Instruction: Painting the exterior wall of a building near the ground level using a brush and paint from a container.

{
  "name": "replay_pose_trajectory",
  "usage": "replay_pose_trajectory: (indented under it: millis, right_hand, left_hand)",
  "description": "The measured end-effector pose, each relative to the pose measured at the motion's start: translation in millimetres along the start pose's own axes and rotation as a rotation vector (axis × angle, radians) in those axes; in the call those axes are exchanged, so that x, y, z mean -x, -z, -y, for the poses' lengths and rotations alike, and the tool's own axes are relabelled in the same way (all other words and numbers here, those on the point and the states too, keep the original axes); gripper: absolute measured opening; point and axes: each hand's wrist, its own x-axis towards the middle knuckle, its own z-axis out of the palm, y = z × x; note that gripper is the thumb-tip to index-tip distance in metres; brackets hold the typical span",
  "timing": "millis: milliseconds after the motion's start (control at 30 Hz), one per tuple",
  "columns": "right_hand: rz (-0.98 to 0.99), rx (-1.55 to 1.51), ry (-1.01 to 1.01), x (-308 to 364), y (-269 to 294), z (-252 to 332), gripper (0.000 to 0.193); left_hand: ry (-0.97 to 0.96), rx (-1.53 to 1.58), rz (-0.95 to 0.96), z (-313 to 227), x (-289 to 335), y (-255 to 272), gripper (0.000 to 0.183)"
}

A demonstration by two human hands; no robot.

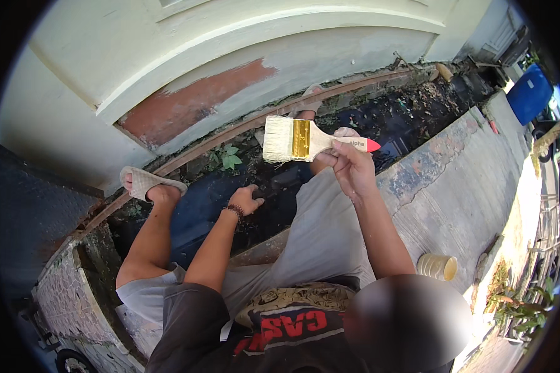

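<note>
A wide paintbrush (303, 142) with pale bristles, a gold metal band and a red-tipped wooden handle is held up level in my right hand (352, 165). My fingers and thumb are wrapped round its handle, and the bristles point left, touching nothing. Lower and further left, my left hand (246, 200) hangs over the dark ditch (274, 193) with its thumb apart from the fingers and nothing in it. Beyond the ditch stands a pale wall (242, 93) whose lower part carries a reddish-brown patch (186, 102) with ragged, brushed edges.
My slippered feet rest on a narrow ledge (208, 143) along the wall. A small green plant (229, 156) grows beside it. On the concrete slab (454, 193) to the right stands a cream-coloured cup (430, 266). A blue barrel (529, 94) is at the far right.
</note>
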Motion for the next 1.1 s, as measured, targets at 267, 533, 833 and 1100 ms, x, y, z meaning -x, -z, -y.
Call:
replay_pose_trajectory:
  millis: [267, 533, 833, 1100]
  right_hand:
    - [-0.295, 0.043, 0.357, 166.8, 104.0, 164.6, 0.018]
    - [-1.155, 0.928, 0.461, 325.1, 139.0, 265.3, 0.035]
    - [-1.529, 0.853, 0.422, 388.9, 220.3, 240.3, 0.033]
    - [-1.332, 0.354, 0.919, 399.9, 292.4, 210.1, 0.027]
  left_hand:
    - [-0.352, 0.076, -0.179, -153.8, -15.9, 33.9, 0.051]
    - [-0.621, 0.194, -0.01, -270.6, 10.1, -16.6, 0.044]
    - [-0.616, 0.198, 0.385, -315.3, 31.6, -115.0, 0.046]
    - [-0.858, -0.097, 0.568, -402.6, 54.4, -166.3, 0.064]
